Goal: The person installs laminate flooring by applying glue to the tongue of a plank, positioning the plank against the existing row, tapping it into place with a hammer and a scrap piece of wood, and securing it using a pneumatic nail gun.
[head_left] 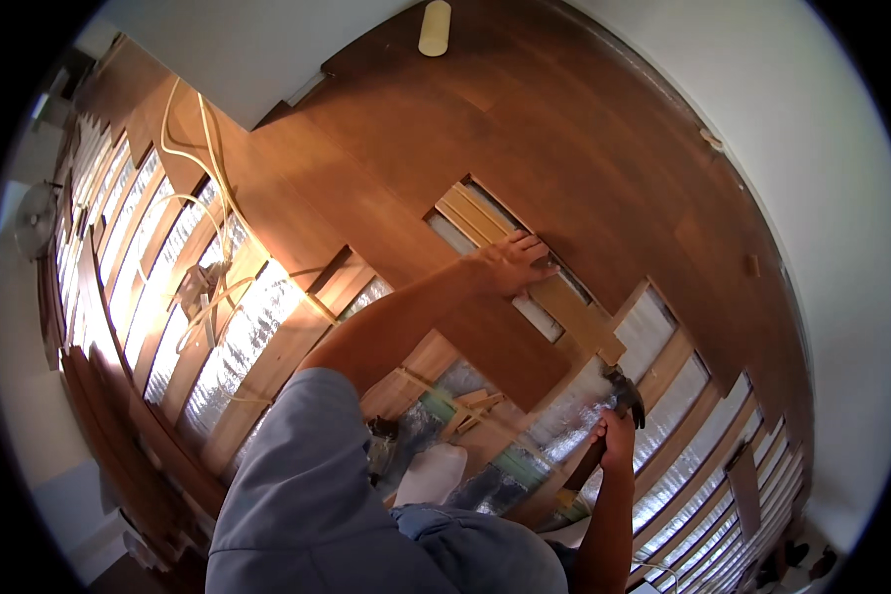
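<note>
My left hand (513, 265) reaches across a narrow gap in the brown plank floor, its fingers over a light wooden strip (570, 307) and closed about its edges. The strip slants down to the right, its near end beside the hammer. My right hand (616, 438) is wrapped around the handle of a hammer (625, 393), whose dark head is close to the end of the strip. Behind my left hand, ridged wood (470, 216) shows in the gap. Brown floor planks (500, 346) lie on the near side.
Silvery foil (243, 346) shows between battens (267, 381) at left and right. A yellow cable (213, 148) loops at the left beside stacked planks (119, 436). Wood scraps (473, 408) lie near me. A pale yellow cylinder (435, 28) rests on the far floor; a white wall (762, 129) curves along the right.
</note>
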